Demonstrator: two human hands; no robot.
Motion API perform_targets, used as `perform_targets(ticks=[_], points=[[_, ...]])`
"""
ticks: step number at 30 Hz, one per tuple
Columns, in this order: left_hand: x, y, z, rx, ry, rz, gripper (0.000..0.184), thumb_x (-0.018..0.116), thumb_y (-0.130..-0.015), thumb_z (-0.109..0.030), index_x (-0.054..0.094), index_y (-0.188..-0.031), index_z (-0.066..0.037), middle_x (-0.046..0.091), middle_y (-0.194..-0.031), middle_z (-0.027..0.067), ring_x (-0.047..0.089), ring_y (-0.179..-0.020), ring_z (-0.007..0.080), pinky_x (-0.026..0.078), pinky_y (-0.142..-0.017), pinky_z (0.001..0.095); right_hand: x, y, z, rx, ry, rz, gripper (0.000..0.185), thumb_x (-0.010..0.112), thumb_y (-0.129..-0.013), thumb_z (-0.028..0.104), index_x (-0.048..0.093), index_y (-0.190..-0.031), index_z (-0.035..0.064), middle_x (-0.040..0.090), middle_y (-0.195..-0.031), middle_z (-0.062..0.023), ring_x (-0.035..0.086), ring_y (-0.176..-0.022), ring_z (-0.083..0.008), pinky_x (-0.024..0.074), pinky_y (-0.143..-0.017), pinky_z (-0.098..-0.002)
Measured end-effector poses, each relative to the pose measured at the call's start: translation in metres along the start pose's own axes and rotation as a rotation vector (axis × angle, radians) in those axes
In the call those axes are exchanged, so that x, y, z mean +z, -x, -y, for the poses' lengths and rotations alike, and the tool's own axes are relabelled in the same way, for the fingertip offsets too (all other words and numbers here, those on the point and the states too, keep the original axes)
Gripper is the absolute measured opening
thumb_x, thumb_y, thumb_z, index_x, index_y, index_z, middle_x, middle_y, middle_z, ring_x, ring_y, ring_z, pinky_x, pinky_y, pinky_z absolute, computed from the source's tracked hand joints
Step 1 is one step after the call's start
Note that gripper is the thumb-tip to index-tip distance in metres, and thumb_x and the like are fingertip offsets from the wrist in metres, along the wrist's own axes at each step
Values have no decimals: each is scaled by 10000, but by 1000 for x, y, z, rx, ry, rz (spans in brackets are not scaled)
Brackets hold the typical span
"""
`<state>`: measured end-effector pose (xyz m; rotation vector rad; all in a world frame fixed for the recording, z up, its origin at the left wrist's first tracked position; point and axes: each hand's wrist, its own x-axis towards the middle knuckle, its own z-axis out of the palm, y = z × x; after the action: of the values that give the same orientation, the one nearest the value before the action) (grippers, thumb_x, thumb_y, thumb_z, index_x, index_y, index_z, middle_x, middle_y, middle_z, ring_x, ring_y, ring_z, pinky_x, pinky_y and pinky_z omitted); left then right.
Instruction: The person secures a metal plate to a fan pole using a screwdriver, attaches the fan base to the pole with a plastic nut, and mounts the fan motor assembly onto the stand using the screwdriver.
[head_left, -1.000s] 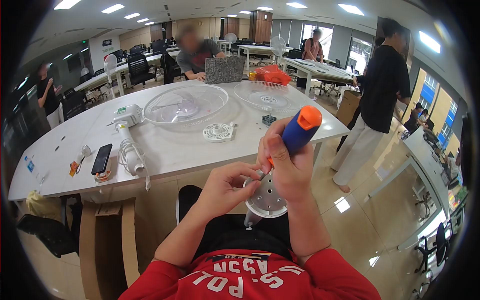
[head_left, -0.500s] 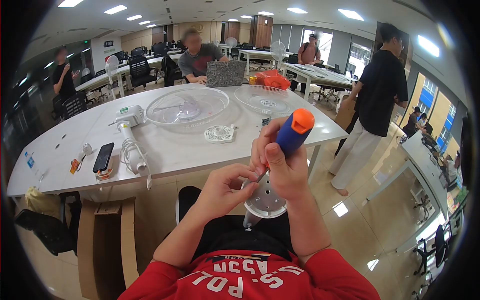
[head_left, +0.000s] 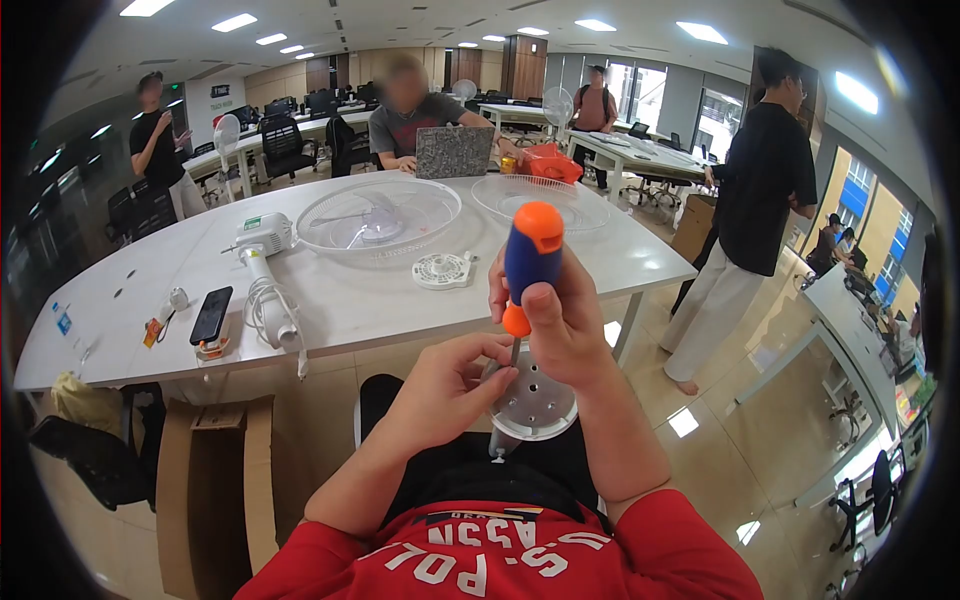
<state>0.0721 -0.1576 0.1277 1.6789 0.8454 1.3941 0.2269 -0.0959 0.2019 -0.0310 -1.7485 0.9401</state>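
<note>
My right hand (head_left: pixel 565 325) is wrapped round the blue and orange handle of a screwdriver (head_left: pixel 533 255), held upright with its shaft pointing down. Below it, a round white plate with several holes (head_left: pixel 540 405) lies at my lap, joined to a pale tube (head_left: pixel 503 443). My left hand (head_left: pixel 450 385) has its thumb and fingers pinched together by the screwdriver's shaft, at the plate's left edge. What sits between those fingertips is hidden, and so is the screwdriver's tip.
On the white table (head_left: pixel 370 300) are a fan motor housing (head_left: pixel 263 235), a white stand with coiled cable (head_left: pixel 270 310), a phone (head_left: pixel 211 316), fan grilles (head_left: pixel 380 215) and a white disc (head_left: pixel 443 270). An open cardboard box (head_left: pixel 215 480) stands at lower left. One person sits behind a laptop (head_left: pixel 453 152).
The screwdriver has gone from leaning right to nearly upright, its handle shifting left with my right hand. My left hand stays by the plate. A person at far left has moved right.
</note>
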Motion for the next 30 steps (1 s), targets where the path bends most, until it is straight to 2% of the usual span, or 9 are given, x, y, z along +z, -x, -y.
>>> perform_targets(ticks=[5,8,17,19,25,26,27,29,30], points=[[10,-5,-22,-54,-421,-40,151,688,-994,-125,626,-1077,-15,737,-808,152,725,-675,257,530,-648,375,-1,1,1,15,129,-1,712,606,-1020,654,591,-1291,-4,631,-968,-46,612,-842,-111,502,-721,-270],[11,-10,-28,-14,-506,-48,169,695,-978,-157,621,-1064,-32,717,-748,163,722,-702,353,529,-660,439,3,1,-3,-56,266,-104,724,583,-1041,630,537,-1384,-6,635,-940,-51,623,-844,-118,511,-737,-278],[9,-15,-26,63,-623,-22,172,683,-1000,-184,631,-1056,-31,722,-761,182,720,-732,396,532,-676,476,-7,2,-15,-164,200,-134,577,382,-1149,472,403,-1485,3,647,-900,-104,641,-791,-146,529,-742,-302],[10,-15,-25,61,-624,-31,174,683,-1000,-185,631,-1056,-30,725,-768,184,721,-739,399,532,-681,482,-12,2,-19,-145,33,-93,460,545,-1125,279,457,-1499,25,650,-909,-56,613,-797,-106,512,-761,-278],[16,-10,-22,102,-615,1,181,684,-1003,-191,632,-1058,-27,738,-813,207,721,-765,415,541,-705,493,-23,-11,-18,40,1,81,543,777,-951,96,511,-1424,71,657,-927,-33,606,-793,-93,514,-692,-252],[18,-8,-24,88,-626,-12,183,685,-1004,-193,633,-1056,-26,739,-824,216,722,-773,419,545,-711,493,-21,-10,-17,-30,17,25,471,752,-1016,256,524,-1375,54,658,-907,-53,614,-768,-103,502,-649,-244],[18,-8,-21,91,-624,-14,183,685,-1004,-193,633,-1056,-26,739,-824,216,722,-773,419,545,-711,493,-21,-9,-14,-30,21,27,471,752,-1016,256,524,-1375,54,658,-907,-53,614,-768,-103,502,-649,-244],[16,-8,-14,110,-554,-31,190,693,-1004,-208,639,-1049,-32,744,-829,206,723,-782,419,553,-717,487,-18,-10,-5,-84,-105,-112,836,580,-981,706,470,-1417,2,620,-855,-63,584,-641,-157,501,-580,-311],[17,-9,-14,107,-553,-34,190,693,-1004,-208,639,-1049,-32,744,-829,206,723,-782,419,553,-717,487,-14,-13,1,-163,-82,-152,755,407,-1082,662,474,-1411,-14,561,-775,-63,554,-620,-160,485,-580,-325]])
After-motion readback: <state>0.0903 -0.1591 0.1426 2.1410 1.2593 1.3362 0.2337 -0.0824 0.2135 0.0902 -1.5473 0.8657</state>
